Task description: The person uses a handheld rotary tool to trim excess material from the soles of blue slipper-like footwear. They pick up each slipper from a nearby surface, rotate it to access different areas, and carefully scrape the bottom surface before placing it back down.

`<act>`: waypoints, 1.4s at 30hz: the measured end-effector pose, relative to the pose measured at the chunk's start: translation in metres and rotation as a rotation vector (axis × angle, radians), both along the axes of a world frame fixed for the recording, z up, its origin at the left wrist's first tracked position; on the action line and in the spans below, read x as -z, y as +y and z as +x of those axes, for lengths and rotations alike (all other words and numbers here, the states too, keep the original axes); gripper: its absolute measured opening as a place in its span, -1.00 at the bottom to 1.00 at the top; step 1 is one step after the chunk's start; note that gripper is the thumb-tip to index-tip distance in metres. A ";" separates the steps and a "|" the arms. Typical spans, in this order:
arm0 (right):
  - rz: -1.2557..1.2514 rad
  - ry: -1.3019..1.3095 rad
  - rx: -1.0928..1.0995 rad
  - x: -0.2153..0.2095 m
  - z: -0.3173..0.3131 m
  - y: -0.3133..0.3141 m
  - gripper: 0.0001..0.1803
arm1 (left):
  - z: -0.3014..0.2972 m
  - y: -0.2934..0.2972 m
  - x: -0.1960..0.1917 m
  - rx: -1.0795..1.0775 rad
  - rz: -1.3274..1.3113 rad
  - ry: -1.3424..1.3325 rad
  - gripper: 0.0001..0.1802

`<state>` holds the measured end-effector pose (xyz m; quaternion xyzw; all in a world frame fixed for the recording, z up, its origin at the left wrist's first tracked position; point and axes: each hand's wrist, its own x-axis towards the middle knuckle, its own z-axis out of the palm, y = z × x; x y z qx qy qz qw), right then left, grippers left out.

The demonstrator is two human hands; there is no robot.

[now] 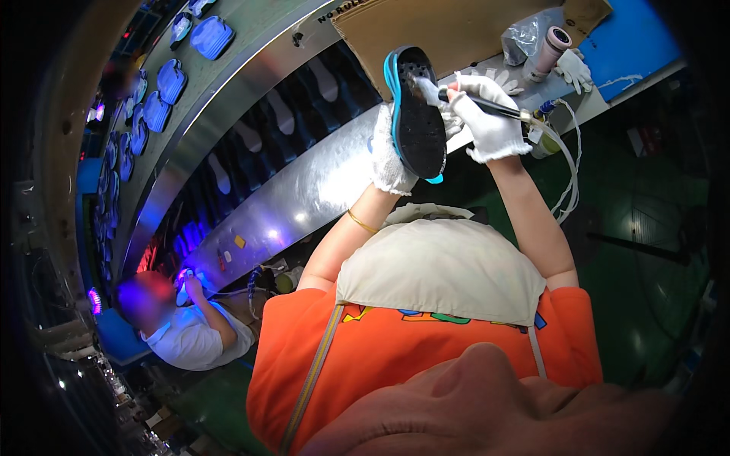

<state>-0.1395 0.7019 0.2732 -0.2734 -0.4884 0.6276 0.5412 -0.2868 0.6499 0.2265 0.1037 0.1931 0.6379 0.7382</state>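
My left hand (388,152), in a white knit glove, grips a black shoe sole with a bright blue rim (416,114), holding it upright by its left edge. My right hand (487,114), also gloved in white, holds a brush with a dark handle (487,106). The white bristle end touches the upper part of the sole's black face. A thin white tube runs from the back of the brush down to the right.
A long metal conveyor (304,175) carries dark trays with white sole shapes. Blue soles (171,80) ride on a belt beyond. A cardboard sheet (456,30), a glue pot (549,53) and a spare glove lie ahead. Another person (190,327) works at the left.
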 end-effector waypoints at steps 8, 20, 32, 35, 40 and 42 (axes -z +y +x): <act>-0.190 0.056 -0.166 -0.002 0.005 -0.002 -0.88 | -0.008 0.000 0.012 0.026 0.000 0.052 -0.25; 0.580 -0.326 -0.082 0.004 0.018 -0.002 -0.72 | -0.013 0.010 -0.007 0.059 0.021 0.021 -0.43; 0.940 -0.622 0.091 -0.046 0.051 0.000 -0.79 | -0.046 0.049 -0.039 0.118 0.229 0.073 -0.44; 0.733 -0.502 0.236 -0.045 0.057 -0.005 -0.77 | -0.055 0.087 -0.103 0.217 0.393 0.114 -0.31; 0.606 -0.292 0.142 -0.029 0.038 -0.002 -0.75 | -0.097 0.156 -0.191 -0.075 0.319 0.123 -0.33; 0.503 -0.351 0.178 -0.015 0.038 -0.004 -0.77 | -0.095 0.173 -0.164 -0.166 0.182 0.375 -0.37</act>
